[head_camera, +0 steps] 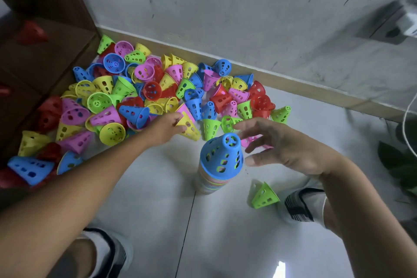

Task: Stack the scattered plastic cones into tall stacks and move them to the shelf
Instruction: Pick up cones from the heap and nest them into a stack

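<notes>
Left hand pinches a yellow cone from the pile to feed the stack, while the right hand hovers open-fingered beside it

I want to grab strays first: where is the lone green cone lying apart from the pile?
In the head view, the lone green cone lies on its side on the floor at lower right, just right of the blue-topped stack and beside the shoe.

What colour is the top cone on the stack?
Blue top cone, clearest in the head view.
</notes>
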The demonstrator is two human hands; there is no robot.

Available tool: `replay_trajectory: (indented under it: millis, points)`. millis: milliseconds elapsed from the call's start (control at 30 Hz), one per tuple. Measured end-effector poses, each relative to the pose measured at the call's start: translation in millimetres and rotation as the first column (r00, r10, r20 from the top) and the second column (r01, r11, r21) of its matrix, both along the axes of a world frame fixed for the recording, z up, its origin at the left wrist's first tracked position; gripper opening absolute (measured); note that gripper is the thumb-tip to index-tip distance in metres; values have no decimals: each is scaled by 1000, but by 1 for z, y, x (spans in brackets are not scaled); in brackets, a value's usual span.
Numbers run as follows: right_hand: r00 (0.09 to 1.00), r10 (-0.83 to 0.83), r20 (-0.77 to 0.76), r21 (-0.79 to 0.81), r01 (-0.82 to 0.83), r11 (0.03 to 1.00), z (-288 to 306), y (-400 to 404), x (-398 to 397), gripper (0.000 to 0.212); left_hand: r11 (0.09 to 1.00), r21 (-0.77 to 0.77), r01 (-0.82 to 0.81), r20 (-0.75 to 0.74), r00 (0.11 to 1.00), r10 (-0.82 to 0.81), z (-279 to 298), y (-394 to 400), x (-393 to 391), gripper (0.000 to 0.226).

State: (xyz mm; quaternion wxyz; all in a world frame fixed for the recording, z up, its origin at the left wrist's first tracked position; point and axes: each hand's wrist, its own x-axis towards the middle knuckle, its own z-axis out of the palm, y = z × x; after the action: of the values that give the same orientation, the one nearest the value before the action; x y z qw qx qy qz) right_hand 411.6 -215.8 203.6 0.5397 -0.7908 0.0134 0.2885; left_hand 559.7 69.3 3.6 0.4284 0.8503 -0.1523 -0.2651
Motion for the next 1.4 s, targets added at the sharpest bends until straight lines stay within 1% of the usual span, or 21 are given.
replay_trajectory:
  millis: [67, 167, 200, 267, 367, 433, 500, 567, 667, 867, 900, 933, 967, 1000, 1067, 1133, 1167, 1200, 1233, 1267, 1400]
  points:
    - [991, -134, -20, 15, 134, 991, -13, -11, -1, 66, 991, -126, -54, -18, 998, 52, 24, 3, -4, 54]
    - [964, -266, -26, -36, 265, 964, -36, -27, -6, 49, 950, -262, -167, -82, 985, 150, 76, 1, -19, 17]
    - [948, -317, -38, -46, 315, 948, -45, -31, -8, 43, 935, -289, -204, -79, 979, 188, 89, 1, -23, 12]
    - [907, -415, -74, -78, 409, 909, -65, -39, -14, 37, 904, -339, -260, -59, 965, 255, 113, 0, -29, 13]
    - [862, -496, -106, -181, 474, 862, -97, -48, -25, 39, 863, -409, -298, -38, 950, 310, 147, -1, -39, 6]
    - [830, -542, -130, -249, 502, 828, -121, -52, -34, 37, 840, -436, -324, -46, 940, 339, 169, -5, -45, 15]
    - [828, -542, -140, -337, 475, 813, -144, -57, -44, 31, 806, -490, -332, -68, 936, 345, 193, -11, -51, 22]
    - [847, -509, -150, -436, 406, 804, -164, -60, -52, 25, 747, -571, -340, -119, 935, 335, 220, -18, -57, 18]
    - [839, -513, -179, -462, 389, 797, -181, -61, -61, 20, 660, -677, -324, -183, 944, 276, 255, -28, -67, 25]
    - [835, -526, -160, -465, 407, 787, -187, -55, -67, 25, 662, -697, -275, -216, 961, 172, 283, -43, -87, 41]
    - [795, -581, -177, -445, 461, 767, -188, -53, -66, 31, 665, -696, -271, -222, 962, 160, 285, -44, -89, 46]
    - [826, -523, -210, -490, 374, 787, -183, -49, -65, 39, 670, -694, -262, -229, 963, 139, 286, -44, -91, 53]
    - [924, -344, -166, -611, 178, 772, -187, -46, -69, 45, 683, -688, -247, -235, 965, 113, 287, -44, -93, 61]
    - [965, -205, -163, -680, 41, 732, -186, -46, -71, 47, 702, -675, -225, -232, 969, 87, 288, -44, -95, 66]
    - [973, -177, -150, -727, 13, 686, -186, -49, -71, 44, 754, -638, -157, -202, 979, 33, 288, -44, -98, 67]
    - [971, -203, -125, -714, 54, 698, -182, -51, -69, 42, 798, -592, -108, -196, 980, -12, 287, -43, -100, 63]
    - [960, -266, -91, -671, 138, 729, -182, -52, -70, 42, 821, -564, -83, -192, 981, -33, 285, -42, -100, 61]
    - [916, -386, -107, -551, 269, 790, -179, -50, -71, 41, 844, -534, -52, -182, 982, -54, 283, -40, -99, 61]
    - [792, -585, -176, -403, 484, 776, -173, -49, -65, 38, 866, -499, -17, -165, 983, -76, 281, -39, -99, 62]
    - [718, -672, -180, -302, 610, 733, -169, -49, -60, 34, 886, -464, 15, -146, 985, -93, 279, -37, -99, 62]
    - [701, -676, -225, -102, 673, 732, -132, -51, -53, 24, 930, -347, 122, -101, 981, -166, 269, -34, -99, 63]
